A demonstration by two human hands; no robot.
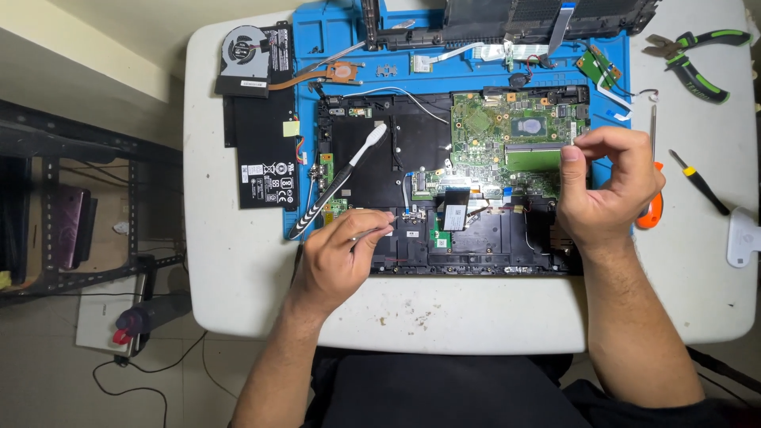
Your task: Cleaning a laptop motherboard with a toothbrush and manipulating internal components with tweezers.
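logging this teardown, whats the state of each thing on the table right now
laptop base: opened, insides exposed
motherboard: bare, in the base
cooling fan: removed, lying at the mat's left
battery: removed, flat beside the base
toothbrush: lying across the base
pliers: idle on table
left hand: gripping tweezers
right hand: pinching a small part

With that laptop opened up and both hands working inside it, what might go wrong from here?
1. The left hand holds thin metal tweezers over the open chassis; a slip might scratch a part or snag the thin cables nearby.
2. The right hand pinches something small at the edge of the green motherboard; too much force might bend it.
3. The toothbrush lies loose across the chassis and may get knocked.
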